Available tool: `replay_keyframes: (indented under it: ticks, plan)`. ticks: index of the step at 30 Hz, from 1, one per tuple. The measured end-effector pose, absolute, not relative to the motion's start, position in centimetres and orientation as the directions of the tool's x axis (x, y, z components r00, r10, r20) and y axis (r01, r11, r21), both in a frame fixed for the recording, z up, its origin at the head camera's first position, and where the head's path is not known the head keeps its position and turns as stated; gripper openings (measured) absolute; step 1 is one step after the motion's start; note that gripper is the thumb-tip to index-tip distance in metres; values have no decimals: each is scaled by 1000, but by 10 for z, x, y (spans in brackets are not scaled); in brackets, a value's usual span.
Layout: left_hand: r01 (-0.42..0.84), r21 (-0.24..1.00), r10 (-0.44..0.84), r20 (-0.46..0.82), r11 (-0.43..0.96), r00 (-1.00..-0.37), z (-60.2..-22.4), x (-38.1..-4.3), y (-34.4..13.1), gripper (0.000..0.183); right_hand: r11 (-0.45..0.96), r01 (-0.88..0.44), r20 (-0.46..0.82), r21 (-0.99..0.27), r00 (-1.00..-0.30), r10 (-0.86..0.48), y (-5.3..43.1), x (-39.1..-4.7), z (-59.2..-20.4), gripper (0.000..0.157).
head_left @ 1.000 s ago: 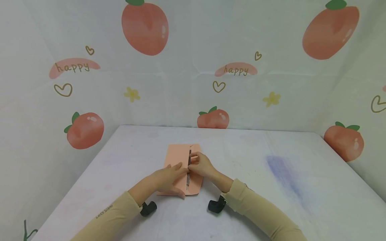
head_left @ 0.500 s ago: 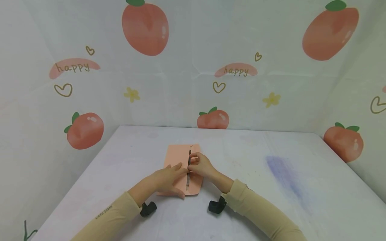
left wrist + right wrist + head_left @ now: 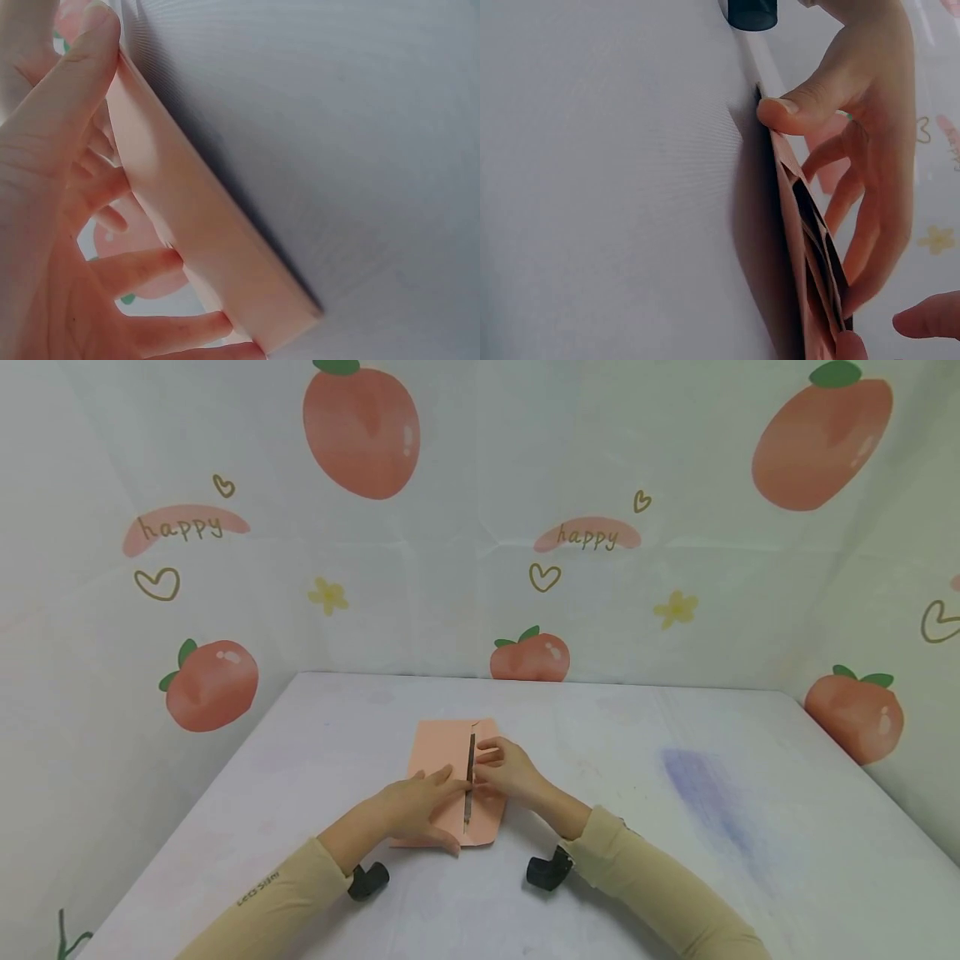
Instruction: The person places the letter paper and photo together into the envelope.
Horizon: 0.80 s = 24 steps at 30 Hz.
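A peach paper envelope [image 3: 438, 743] lies on the table, with a narrow dark opening [image 3: 468, 814] running lengthwise near its right side. My left hand [image 3: 416, 806] rests across the envelope with fingers extended, thumb at the near edge and a fingertip beside the opening. In the right wrist view, the opening [image 3: 825, 262] gapes, showing dark space and paper layers inside. My right hand [image 3: 510, 772] is over the right strip of the envelope, fingers bent loosely toward the opening. Its fingertips [image 3: 930, 315] stand apart, one of them at the paper's edge.
The white table [image 3: 600, 877] has a purple smudge [image 3: 705, 802] on its right side. A white cloth backdrop [image 3: 450, 568] with printed peaches hangs behind. Black wrist cameras sit below the left cuff [image 3: 371, 881] and the right cuff [image 3: 547, 870].
My right hand has drawn slightly to the right, its fingertips coming away from the dark opening, which shows more fully. My left hand and the envelope have stayed put.
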State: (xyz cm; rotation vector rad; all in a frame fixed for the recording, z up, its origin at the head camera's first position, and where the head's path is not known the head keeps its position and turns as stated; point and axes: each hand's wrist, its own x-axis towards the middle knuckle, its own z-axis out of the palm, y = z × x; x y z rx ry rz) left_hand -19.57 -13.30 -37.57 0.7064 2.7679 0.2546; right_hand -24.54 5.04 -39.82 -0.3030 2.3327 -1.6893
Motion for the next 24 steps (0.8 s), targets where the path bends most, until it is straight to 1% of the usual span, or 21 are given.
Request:
replay_keyframes:
  ticks: [2, 6, 14, 19, 24]
  plan:
    - [446, 226, 491, -215, 866, -844, -375, -195, -133, 85, 290, -7, -84, -957, -950, -302, 53, -245, -396, 41]
    - [446, 207, 486, -222, 870, -845, -374, -195, -132, 85, 310, -14, -83, -951, -952, -296, 62, -244, -392, 37]
    - [445, 177, 477, -234, 878, -847, -375, -195, -131, 83, 380, -72, -56, -922, -947, -317, 88, -242, -385, 36]
    - [446, 173, 477, -234, 878, -847, -375, -196, -132, 84, 420, -143, -5, -896, -943, -332, 108, -241, -379, 36]
    - [451, 173, 481, -225, 875, -847, -373, -196, -133, 84, 502, -251, 91, -828, -942, -322, 128, -241, -371, 35]
